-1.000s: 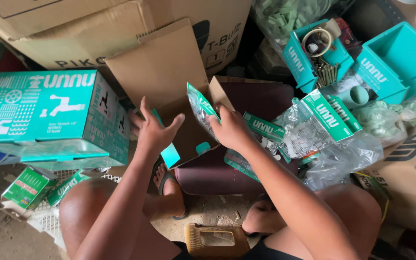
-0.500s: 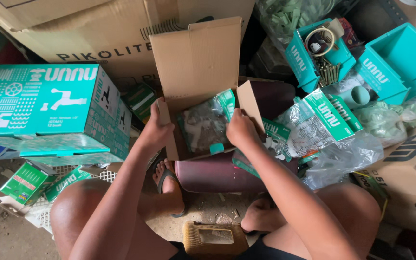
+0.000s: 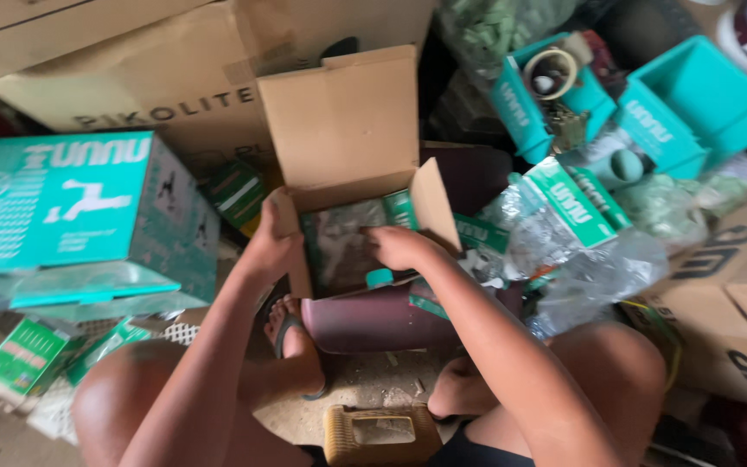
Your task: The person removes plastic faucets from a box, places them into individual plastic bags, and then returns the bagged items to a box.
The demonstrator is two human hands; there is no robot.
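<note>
Brown cardboard box (image 3: 347, 147), flaps open, sits at my twelve o'clock: my left hand (image 3: 271, 244) has its fingers gripping the left flap, while my right hand (image 3: 399, 246), fingers curled, presses a clear plastic packet (image 3: 343, 242) inside it.

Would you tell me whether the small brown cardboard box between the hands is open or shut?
Open: the small cardboard box has its top flap raised, and a clear packet shows inside.

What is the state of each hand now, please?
Left hand: closed on the left flap of the small cardboard box.
Right hand: inside the box, on a clear bag; grip unclear.
</note>
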